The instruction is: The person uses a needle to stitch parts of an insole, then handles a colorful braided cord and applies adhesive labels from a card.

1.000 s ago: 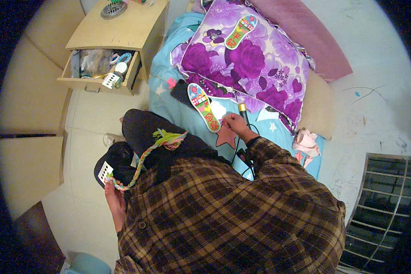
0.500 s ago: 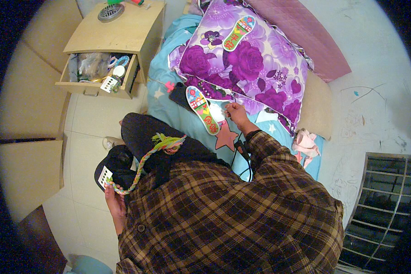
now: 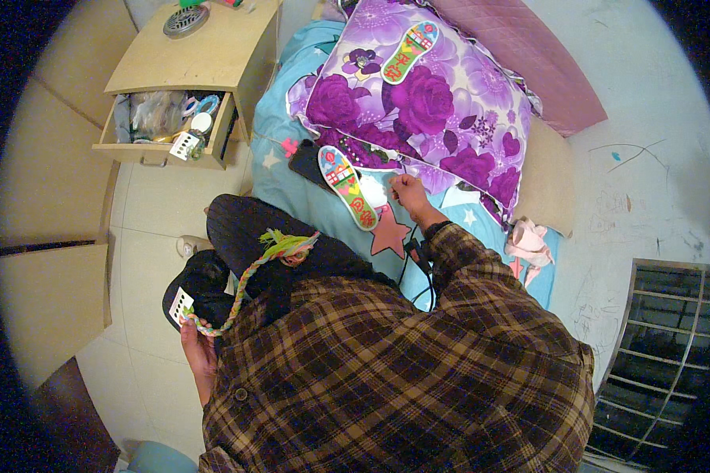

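My left hand, low at the left beside my leg, grips a white card with a row of dark holes. A braid of multicoloured thread runs from it across my dark trousers, ending in a loose yellow-green tuft on my thigh. My right hand is raised over the bed with fingers pinched together; whatever they hold is too small to make out. Left of it lies a patterned insole with a white edge, partly over a dark flat object. A second insole rests on the purple flowered pillow.
A wooden bedside cabinet stands at the far left, its cluttered drawer pulled out. A black cable lies by my right sleeve. Pink cloth sits at the bed's right edge, near a barred window.
The whole view has shifted slightly. Both hands keep nearly the same place and grip, and the insoles and braid lie as before.
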Tool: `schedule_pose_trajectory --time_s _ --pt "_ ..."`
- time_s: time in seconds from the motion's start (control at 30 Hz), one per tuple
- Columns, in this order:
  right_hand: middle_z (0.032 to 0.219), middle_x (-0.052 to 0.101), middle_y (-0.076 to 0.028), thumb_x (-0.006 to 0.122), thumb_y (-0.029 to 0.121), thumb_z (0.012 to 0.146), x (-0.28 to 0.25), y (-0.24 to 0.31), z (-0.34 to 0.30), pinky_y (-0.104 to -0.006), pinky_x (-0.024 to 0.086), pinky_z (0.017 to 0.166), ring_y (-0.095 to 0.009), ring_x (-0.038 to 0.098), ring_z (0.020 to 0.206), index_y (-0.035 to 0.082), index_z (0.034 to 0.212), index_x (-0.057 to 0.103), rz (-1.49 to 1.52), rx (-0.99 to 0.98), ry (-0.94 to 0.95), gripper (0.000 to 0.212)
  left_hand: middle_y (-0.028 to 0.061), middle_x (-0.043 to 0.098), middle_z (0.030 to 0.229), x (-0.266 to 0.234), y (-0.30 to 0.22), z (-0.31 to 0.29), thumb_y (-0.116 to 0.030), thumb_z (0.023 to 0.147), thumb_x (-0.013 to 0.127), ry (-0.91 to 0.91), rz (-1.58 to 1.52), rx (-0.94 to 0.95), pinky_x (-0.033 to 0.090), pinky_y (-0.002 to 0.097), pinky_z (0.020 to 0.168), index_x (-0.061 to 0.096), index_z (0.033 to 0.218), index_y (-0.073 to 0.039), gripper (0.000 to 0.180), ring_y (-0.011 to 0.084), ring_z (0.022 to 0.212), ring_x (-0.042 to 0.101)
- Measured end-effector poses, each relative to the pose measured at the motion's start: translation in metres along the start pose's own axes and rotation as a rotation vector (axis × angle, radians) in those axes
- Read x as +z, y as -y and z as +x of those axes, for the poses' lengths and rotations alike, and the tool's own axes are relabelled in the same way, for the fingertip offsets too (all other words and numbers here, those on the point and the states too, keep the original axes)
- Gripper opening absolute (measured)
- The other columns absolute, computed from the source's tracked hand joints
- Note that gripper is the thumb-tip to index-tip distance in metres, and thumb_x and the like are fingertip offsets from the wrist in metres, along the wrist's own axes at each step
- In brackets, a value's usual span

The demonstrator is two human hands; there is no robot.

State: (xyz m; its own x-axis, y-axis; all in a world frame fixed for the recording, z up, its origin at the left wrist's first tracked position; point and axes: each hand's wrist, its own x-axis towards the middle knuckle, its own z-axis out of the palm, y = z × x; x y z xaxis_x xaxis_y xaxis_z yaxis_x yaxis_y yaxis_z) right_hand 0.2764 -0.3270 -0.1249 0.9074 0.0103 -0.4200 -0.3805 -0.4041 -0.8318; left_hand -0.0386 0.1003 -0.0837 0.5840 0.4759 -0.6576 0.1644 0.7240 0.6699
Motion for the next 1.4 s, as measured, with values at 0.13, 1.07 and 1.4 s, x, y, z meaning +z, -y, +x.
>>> schedule_pose_trajectory --time_s 0.13,1.07,1.4 --pt "0.062 0.051 0.0 0.05 0.017 0.081 -0.002 -0.006 0.003 -0.0194 0.032 0.04 -0.007 0.045 0.049 0.006 0.081 0.053 0.033 -0.009 -0.037 0.012 0.0021 0.05 0.071 -0.008 0.0 0.01 -0.021 0.084 0.049 0.017 0.019 -0.038 0.042 0.0221 0.052 0.047 0.092 -0.01 0.014 0.0106 0.062 0.048" --pt "0.069 0.052 -0.003 0.055 0.019 0.078 0.022 -0.059 -0.056 -0.0244 0.043 0.051 -0.012 0.05 0.058 0.004 0.084 0.049 -0.043 0.269 0.325 0.017 0.0022 0.052 0.073 -0.013 0.003 0.015 -0.021 0.084 0.048 0.047 -0.028 -0.056 0.044 0.0218 0.051 0.047 0.092 -0.009 0.015 0.0099 0.062 0.05" --pt "0.063 0.05 0.0 0.053 0.024 0.079 0.041 -0.031 -0.059 -0.0235 0.039 0.044 -0.01 0.047 0.049 0.006 0.083 0.052 0.111 0.315 0.28 0.018 0.0021 0.05 0.072 -0.005 0.0 0.003 -0.023 0.084 0.048 0.055 0.035 0.015 0.044 0.0245 0.052 0.046 0.092 -0.01 0.015 0.0107 0.063 0.048"
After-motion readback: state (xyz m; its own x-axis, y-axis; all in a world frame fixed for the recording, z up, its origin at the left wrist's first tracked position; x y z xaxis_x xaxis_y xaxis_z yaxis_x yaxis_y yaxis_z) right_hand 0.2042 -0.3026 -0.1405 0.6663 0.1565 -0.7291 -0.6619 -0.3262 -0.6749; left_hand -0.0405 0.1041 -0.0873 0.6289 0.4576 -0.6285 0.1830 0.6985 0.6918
